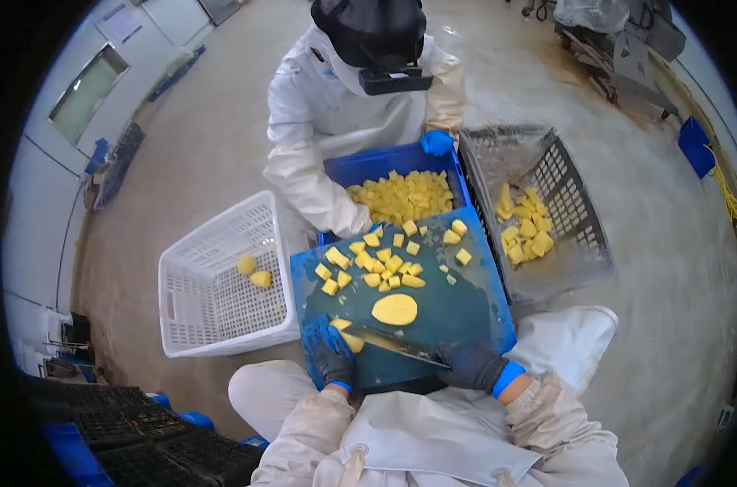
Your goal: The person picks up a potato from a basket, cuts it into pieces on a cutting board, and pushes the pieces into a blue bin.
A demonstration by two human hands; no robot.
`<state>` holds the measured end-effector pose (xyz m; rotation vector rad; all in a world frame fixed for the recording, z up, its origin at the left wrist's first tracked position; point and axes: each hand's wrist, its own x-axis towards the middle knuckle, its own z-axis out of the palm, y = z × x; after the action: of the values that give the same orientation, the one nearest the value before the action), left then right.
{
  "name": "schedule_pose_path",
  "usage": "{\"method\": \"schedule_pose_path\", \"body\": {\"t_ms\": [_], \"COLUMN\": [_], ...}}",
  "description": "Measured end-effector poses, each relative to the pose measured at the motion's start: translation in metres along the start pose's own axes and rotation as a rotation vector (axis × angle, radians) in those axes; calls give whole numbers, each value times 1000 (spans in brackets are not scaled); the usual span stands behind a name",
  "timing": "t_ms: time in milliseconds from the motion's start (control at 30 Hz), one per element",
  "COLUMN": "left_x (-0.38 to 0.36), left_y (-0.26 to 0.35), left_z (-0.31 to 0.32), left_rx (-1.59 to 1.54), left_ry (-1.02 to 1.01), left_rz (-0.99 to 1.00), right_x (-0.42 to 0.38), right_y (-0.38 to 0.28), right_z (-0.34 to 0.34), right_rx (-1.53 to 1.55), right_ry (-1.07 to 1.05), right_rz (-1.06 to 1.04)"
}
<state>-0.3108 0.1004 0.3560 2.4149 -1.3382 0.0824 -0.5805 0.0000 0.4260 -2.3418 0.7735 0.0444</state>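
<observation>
My right hand (475, 366), in a dark glove, is closed around the handle of a knife (397, 346). Its blade points left across the green cutting board (458, 312), with the tip end against a piece of peeled potato (352, 342). At the board's left front, my left hand (328, 355), in a blue and grey glove, grips that piece. Beyond the blade lies a potato half (395, 309), its oval face upward. Several potato chunks (394, 264) are scattered over the far part of the board.
A blue crate (464, 183) of potato chunks adjoins the board's far edge. A white basket (222, 345) with two peeled potatoes stands left. A dark, plastic-lined crate (539, 280) with potato pieces stands right. Opposite sits a co-worker (336, 114), with one blue-gloved hand (437, 143) on the blue crate.
</observation>
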Motion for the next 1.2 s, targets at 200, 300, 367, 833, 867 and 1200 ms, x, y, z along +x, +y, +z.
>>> {"method": "schedule_pose_path", "body": {"t_ms": [200, 300, 367, 833, 867, 1200], "left_x": [2, 1, 4, 1, 1, 1], "left_y": [-2, 0, 3, -9, -8, 0], "left_z": [2, 0, -3, 8, 7, 0], "left_rx": [37, 48, 47, 81, 81, 44], "left_ry": [-30, -42, -49, -41, -38, -46], "left_rz": [41, 38, 1, 63, 63, 4], "right_x": [4, 6, 7, 8, 8, 7], "right_y": [-3, -5, -4, 4, 1, -2], "right_z": [-9, -15, -14, -3, -7, -12], "right_rx": [-23, 60, 48, 1, -12, 51], "right_ry": [-46, -21, -22, -184, -190, -180], "right_rz": [-33, -18, -24, 24, 34, 46]}}
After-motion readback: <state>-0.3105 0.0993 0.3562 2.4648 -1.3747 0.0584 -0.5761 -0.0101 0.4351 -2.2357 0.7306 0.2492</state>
